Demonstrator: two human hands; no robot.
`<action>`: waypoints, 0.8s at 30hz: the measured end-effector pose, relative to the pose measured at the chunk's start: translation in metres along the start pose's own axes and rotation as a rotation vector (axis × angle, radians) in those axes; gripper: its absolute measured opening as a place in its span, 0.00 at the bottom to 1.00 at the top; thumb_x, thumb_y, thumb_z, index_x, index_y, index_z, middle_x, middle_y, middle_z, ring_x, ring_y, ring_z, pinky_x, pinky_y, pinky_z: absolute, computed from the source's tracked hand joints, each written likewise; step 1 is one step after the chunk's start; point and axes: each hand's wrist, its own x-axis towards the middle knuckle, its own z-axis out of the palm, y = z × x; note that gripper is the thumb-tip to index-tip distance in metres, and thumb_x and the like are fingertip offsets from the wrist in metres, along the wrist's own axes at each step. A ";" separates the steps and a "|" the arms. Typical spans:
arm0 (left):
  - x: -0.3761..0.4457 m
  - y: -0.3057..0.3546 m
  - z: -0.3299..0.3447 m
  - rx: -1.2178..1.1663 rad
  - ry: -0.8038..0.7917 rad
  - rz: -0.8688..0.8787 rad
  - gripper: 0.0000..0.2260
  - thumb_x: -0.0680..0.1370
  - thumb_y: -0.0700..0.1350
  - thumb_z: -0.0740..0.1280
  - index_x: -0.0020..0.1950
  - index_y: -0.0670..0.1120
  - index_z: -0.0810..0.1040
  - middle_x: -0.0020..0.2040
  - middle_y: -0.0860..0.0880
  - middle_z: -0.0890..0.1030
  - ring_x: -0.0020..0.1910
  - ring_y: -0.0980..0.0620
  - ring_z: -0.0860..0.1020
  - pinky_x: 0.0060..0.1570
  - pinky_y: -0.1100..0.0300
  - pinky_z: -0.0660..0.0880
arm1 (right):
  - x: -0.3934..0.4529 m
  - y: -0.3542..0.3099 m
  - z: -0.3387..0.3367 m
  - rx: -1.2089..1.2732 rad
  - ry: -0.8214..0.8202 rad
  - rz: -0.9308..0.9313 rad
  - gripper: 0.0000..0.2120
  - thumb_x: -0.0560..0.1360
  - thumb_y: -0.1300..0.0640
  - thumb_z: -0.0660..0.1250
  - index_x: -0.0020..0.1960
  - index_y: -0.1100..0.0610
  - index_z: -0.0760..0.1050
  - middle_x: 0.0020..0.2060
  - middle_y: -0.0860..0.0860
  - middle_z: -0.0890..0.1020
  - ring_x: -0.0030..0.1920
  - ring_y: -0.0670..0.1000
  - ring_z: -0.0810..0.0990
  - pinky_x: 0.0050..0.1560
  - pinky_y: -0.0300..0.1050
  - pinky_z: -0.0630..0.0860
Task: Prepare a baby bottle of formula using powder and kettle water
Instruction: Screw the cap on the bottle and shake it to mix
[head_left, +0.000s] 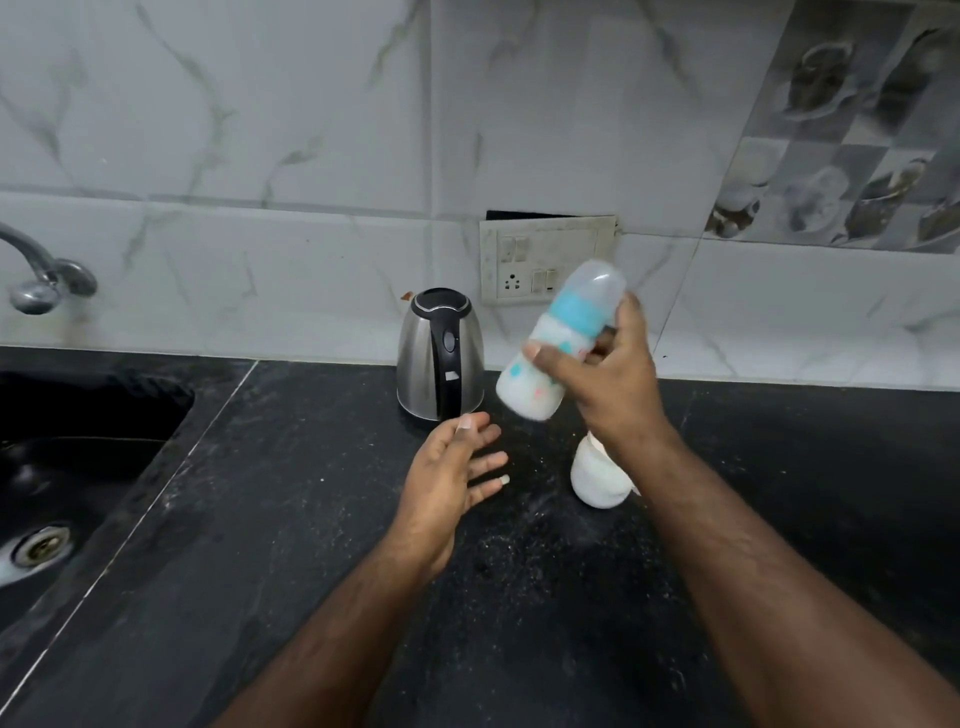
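Two bare hands work above a black stone countertop (311, 519) in a tiled kitchen: the right hand (608, 379) grips a baby bottle (558, 343) around its middle and holds it in the air, tilted with its clear cap and blue collar up and to the right and its milky white base down and to the left, while the left hand (447, 478) hovers just below and to the left of it with palm turned up and fingers spread, holding nothing. The bottle's outline is blurred. A stainless steel electric kettle (440, 361) with a black lid and handle stands on the counter against the wall, just left of the bottle. A white container (597, 475) sits on the counter partly hidden behind the right wrist. A black sink (78, 415) with its drain lies at the left under a chrome tap (36, 275), and a switch and socket plate (545, 260) is fixed to the marble-patterned wall tiles behind the kettle
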 end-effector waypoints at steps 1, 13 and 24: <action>0.000 -0.001 0.000 0.001 0.001 -0.003 0.16 0.86 0.53 0.58 0.70 0.50 0.76 0.64 0.50 0.84 0.61 0.49 0.84 0.63 0.46 0.80 | 0.000 -0.004 0.001 -0.014 -0.017 -0.001 0.44 0.58 0.41 0.81 0.69 0.40 0.65 0.49 0.41 0.83 0.47 0.39 0.84 0.49 0.44 0.84; 0.003 -0.004 0.000 -0.025 -0.013 0.026 0.14 0.86 0.54 0.59 0.66 0.53 0.79 0.60 0.50 0.86 0.58 0.50 0.85 0.56 0.49 0.81 | -0.007 -0.009 0.009 -0.171 -0.226 -0.034 0.45 0.58 0.41 0.82 0.71 0.35 0.66 0.51 0.40 0.83 0.50 0.40 0.84 0.52 0.44 0.84; 0.005 -0.007 -0.001 -0.022 0.006 0.016 0.15 0.86 0.54 0.58 0.69 0.51 0.77 0.62 0.50 0.85 0.59 0.49 0.85 0.59 0.47 0.81 | 0.003 -0.010 0.007 -0.045 -0.054 -0.081 0.43 0.57 0.41 0.81 0.69 0.40 0.67 0.47 0.39 0.83 0.46 0.39 0.85 0.46 0.41 0.83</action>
